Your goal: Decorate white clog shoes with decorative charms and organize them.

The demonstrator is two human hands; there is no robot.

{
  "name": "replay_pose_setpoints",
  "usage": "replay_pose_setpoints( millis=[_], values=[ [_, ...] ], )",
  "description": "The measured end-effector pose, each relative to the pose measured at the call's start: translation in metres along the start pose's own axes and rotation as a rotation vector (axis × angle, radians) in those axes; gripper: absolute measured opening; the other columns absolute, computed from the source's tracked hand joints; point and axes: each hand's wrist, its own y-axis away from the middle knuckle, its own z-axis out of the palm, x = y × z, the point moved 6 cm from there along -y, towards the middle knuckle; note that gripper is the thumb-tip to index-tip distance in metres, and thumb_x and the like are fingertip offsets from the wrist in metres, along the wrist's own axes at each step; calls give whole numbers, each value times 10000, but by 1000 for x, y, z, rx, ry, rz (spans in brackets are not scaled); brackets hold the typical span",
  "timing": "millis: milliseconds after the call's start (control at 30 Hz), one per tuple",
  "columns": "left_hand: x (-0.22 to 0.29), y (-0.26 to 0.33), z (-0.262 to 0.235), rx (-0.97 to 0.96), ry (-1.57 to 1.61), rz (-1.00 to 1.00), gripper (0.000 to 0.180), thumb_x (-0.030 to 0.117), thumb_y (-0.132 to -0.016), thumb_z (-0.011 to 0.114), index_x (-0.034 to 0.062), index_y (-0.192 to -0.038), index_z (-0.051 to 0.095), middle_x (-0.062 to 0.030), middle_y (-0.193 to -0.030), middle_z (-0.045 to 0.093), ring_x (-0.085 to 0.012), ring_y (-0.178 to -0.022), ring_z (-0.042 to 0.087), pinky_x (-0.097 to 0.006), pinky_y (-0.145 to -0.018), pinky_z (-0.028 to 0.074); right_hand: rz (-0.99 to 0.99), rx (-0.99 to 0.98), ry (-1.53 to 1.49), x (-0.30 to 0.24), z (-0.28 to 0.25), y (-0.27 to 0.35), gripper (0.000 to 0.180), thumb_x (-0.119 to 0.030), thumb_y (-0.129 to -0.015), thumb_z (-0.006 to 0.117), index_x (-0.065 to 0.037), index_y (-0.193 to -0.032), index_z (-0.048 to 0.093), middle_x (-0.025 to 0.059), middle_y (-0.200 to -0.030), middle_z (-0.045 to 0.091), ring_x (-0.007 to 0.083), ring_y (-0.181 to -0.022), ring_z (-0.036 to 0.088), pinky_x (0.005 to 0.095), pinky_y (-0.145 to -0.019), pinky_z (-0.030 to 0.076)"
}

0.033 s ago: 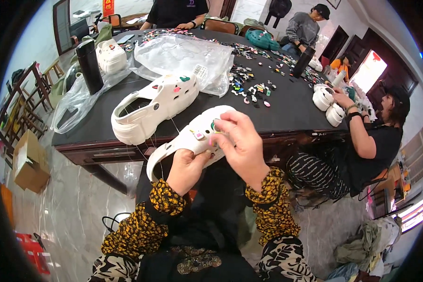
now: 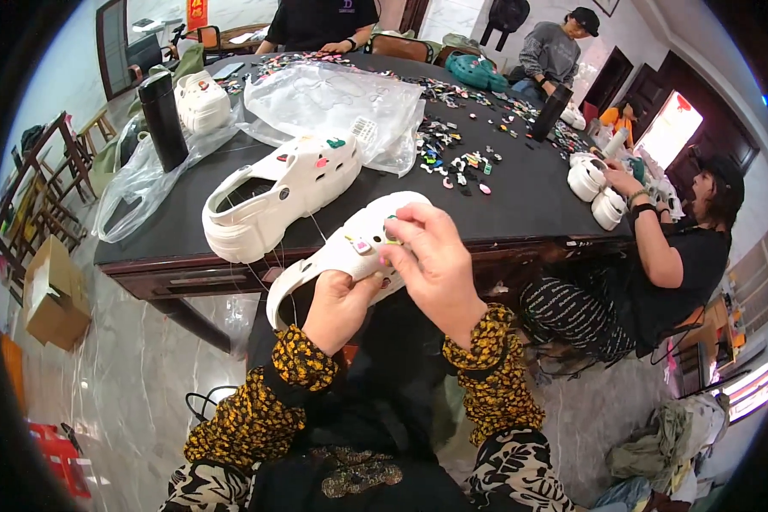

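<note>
A white clog (image 2: pixel 320 263) with holes in its upper is held over the table's near edge, its heel strap toward me. My left hand (image 2: pixel 340 309) is closed on the clog's side, with the thumb on top. My right hand (image 2: pixel 435 269) has its fingers bent over the toe part, at a small green shoe charm (image 2: pixel 391 225); the fingertips partly hide it. A pale charm with pink (image 2: pixel 361 245) sits on the upper nearby. The matching white clog (image 2: pixel 264 218) stands on the table to the left, bearing several charms. Thin strings hang between the two.
A dark table (image 2: pixel 503 200) carries loose charms (image 2: pixel 469 166), a clear plastic bag (image 2: pixel 333 98), a black bottle (image 2: pixel 164 124) and another white clog (image 2: pixel 202 102). At the right a co-worker (image 2: pixel 670 247) handles white clogs (image 2: pixel 587 177). Other people sit at the far side. A cardboard box (image 2: pixel 55 294) stands on the floor.
My right hand has shifted slightly left over the clog, covering more of the green charm. My left hand and the clog look the same.
</note>
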Motion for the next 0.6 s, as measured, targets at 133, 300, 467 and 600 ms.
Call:
replay_pose_setpoints(
  millis=[133, 300, 467, 600],
  values=[
    [-1, 0, -1, -7, -8, -24, 265, -36, -834, 528, -19, -1093, 579, -65, -1030, 615, -132, -927, 589, -274, -816, 482, -39, -79, 55, -1, 10, 3, 274, -23, -739, 665, 42, -997, 600, 150, -1030, 544, 316, -958, 535, 387, -826, 448],
    [1, 0, -1, -27, -97, 5, 252, -25, -844, 529, -7, -1089, 584, -54, -1026, 614, -126, -916, 585, -269, -802, 481, -61, -161, 36, 0, 5, 4, 275, 12, -750, 630, 32, -1023, 594, 150, -1043, 545, 320, -969, 534, 384, -835, 448],
    [4, 0, 3, -12, -76, 19, 254, -28, -845, 533, -4, -1092, 585, -49, -1030, 613, -121, -914, 583, -268, -793, 484, -16, -103, -6, 9, 1, 7, 283, 60, -768, 600, -4, -1044, 604, 129, -1057, 575, 270, -973, 572, 342, -827, 481],
    [2, 1, 2, -17, -39, -17, 260, -32, -843, 532, -5, -1095, 584, -50, -1043, 608, -121, -919, 583, -265, -789, 490, 86, -42, -129, 14, 3, 7, 189, 50, -773, 598, -4, -954, 592, 129, -988, 583, 275, -922, 579, 347, -806, 476]
  ],
)
